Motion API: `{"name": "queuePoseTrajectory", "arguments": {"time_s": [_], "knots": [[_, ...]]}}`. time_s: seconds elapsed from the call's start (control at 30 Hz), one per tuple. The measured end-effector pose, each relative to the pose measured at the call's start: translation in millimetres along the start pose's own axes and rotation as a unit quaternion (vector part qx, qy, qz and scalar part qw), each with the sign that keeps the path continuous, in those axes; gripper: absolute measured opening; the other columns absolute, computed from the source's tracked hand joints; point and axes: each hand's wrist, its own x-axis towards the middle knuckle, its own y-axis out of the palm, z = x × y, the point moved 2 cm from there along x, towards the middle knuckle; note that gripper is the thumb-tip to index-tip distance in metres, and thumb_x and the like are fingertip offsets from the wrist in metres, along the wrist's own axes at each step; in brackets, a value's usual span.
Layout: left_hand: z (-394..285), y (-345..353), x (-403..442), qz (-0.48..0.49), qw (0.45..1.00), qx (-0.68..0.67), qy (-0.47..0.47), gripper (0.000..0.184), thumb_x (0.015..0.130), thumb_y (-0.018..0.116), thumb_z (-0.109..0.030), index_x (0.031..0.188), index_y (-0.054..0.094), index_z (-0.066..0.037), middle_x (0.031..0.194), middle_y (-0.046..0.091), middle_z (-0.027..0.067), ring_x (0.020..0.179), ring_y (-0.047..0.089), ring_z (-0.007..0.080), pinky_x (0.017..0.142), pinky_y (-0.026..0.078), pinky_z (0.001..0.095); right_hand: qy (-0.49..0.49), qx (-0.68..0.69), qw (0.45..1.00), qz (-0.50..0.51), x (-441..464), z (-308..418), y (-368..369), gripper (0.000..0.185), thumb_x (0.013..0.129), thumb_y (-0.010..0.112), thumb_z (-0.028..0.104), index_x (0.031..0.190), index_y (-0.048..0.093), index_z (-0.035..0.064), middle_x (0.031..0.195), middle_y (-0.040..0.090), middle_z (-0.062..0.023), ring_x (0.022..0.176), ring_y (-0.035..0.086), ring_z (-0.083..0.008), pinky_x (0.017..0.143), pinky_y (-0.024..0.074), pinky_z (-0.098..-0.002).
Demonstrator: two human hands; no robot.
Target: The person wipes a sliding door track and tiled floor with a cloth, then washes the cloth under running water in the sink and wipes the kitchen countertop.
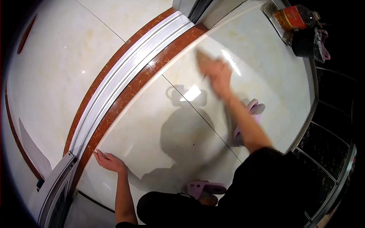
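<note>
My right hand (219,76), smeared by motion, is closed around a brown, blurred flat object (203,60) whose kind I cannot make out. It is over the cream floor tiles (152,133), to the right of the reddish-brown stone threshold (125,91). At the lower left my left hand (110,161) holds nothing, its fingers stretched out and the tips at the threshold's edge. I cannot tell how firmly they touch. Metal sliding-door tracks (129,72) run along the threshold.
A sliding-door frame (57,186) stands at the lower left. My feet are in pink slippers (195,188). At the upper right are a bottle with a red label (291,18), a black bin (304,43) and a metal tray (276,24). Dark cabinets (327,140) line the right side.
</note>
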Motion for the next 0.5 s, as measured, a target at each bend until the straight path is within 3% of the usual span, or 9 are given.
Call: {"name": "queuePoseTrajectory", "arguments": {"time_s": [0.07,0.17,0.2,0.27,0.33,0.37,0.4,0.43,0.5], "knots": [[1.9,-3.0,-0.8,-0.001,1.0,0.008,-0.003,0.044,0.095,0.042,-0.01,0.135,0.048,0.007,0.147,0.037,0.0267,0.136,0.035,0.0388,0.113,0.028,0.0459,0.074,0.04,0.985,0.15,-64.5,81.6,11.6,0.027,0.082,0.056,0.022,0.104,0.071,0.0225,0.08,0.065,0.0039,0.068,0.057,-0.02,0.057,0.038,-0.0417],[8.0,-1.8,-2.3,-0.012,1.0,0.02,0.018,0.044,0.094,0.043,-0.009,0.134,0.048,0.007,0.147,0.037,0.0267,0.135,0.037,0.0391,0.112,0.029,0.0464,0.025,0.206,0.936,0.286,-196.6,136.8,29.7,0.023,0.082,0.061,0.031,0.103,0.07,0.0295,0.089,0.065,0.0045,0.08,0.057,-0.0193,0.071,0.0366,-0.0367],[4.6,-4.7,-3.9,-0.011,1.0,0.019,0.015,0.044,0.093,0.043,-0.009,0.134,0.049,0.007,0.147,0.038,0.0265,0.135,0.037,0.0391,0.112,0.029,0.0465,-0.151,0.224,0.952,0.143,-204.7,153.7,8.6,0.021,0.085,0.058,0.027,0.102,0.071,0.0268,0.097,0.066,0.0004,0.083,0.058,-0.0228,0.073,0.0381,-0.0397],[0.9,-3.0,-2.6,-0.012,1.0,0.006,0.017,0.044,0.093,0.043,-0.008,0.134,0.049,0.007,0.147,0.038,0.026,0.134,0.038,0.0391,0.112,0.029,0.0465,0.013,0.417,0.903,0.101,-188.0,120.1,24.6,0.023,0.09,0.052,0.024,0.096,0.073,0.0181,0.106,0.068,-0.0036,0.095,0.06,-0.0252,0.087,0.0399,-0.0401],[3.2,-3.1,-1.4,-0.015,1.0,-0.01,0.023,0.044,0.092,0.043,-0.008,0.133,0.05,0.007,0.147,0.038,0.0254,0.134,0.038,0.0391,0.112,0.029,0.0463,0.003,0.105,0.988,0.112,-116.2,89.1,-26.7,0.034,0.096,0.04,0.021,0.096,0.073,0.0105,0.113,0.067,-0.0085,0.111,0.056,-0.0264,0.096,0.039,-0.0398],[4.9,-0.1,2.5,-0.016,0.999,-0.011,0.037,0.045,0.092,0.043,-0.008,0.133,0.05,0.007,0.147,0.038,0.0253,0.134,0.038,0.0392,0.112,0.029,0.046,0.033,0.18,0.983,0.009,-91.3,54.8,-30.9,0.032,0.097,0.04,0.016,0.106,0.07,0.0093,0.113,0.066,-0.0101,0.112,0.056,-0.0267,0.097,0.0377,-0.0389],[9.0,1.3,5.1,-0.016,0.999,-0.008,0.048,0.045,0.092,0.043,-0.008,0.133,0.05,0.007,0.147,0.039,0.0251,0.133,0.038,0.0393,0.112,0.029,0.0458,0.12,0.232,0.964,-0.055,-68.1,35.4,-31.3,0.03,0.092,0.047,0.008,0.113,0.067,0.0093,0.109,0.066,-0.0098,0.108,0.056,-0.0272,0.097,0.0368,-0.04],[13.1,0.3,0.5,-0.011,0.999,-0.001,0.053,0.045,0.092,0.043,-0.008,0.133,0.05,0.007,0.146,0.039,0.025,0.133,0.038,0.0394,0.112,0.028,0.0455,0.184,0.184,0.963,-0.072,-55.3,20.5,-20.2,0.035,0.085,0.053,0.004,0.115,0.069,0.0133,0.09,0.062,-0.0064,0.083,0.052,-0.027,0.083,0.0372,-0.0387],[5.0,-2.0,-2.2,-0.009,1.0,0.014,0.003,0.045,0.091,0.043,-0.007,0.133,0.05,0.006,0.145,0.04,0.0256,0.133,0.038,0.04,0.112,0.028,0.0455,0.035,0.012,0.996,-0.077,-66.5,60.3,-16.7,0.035,0.081,0.057,0.004,0.113,0.069,0.014,0.092,0.062,-0.0057,0.082,0.052,-0.0278,0.077,0.0396,-0.0391]]}}
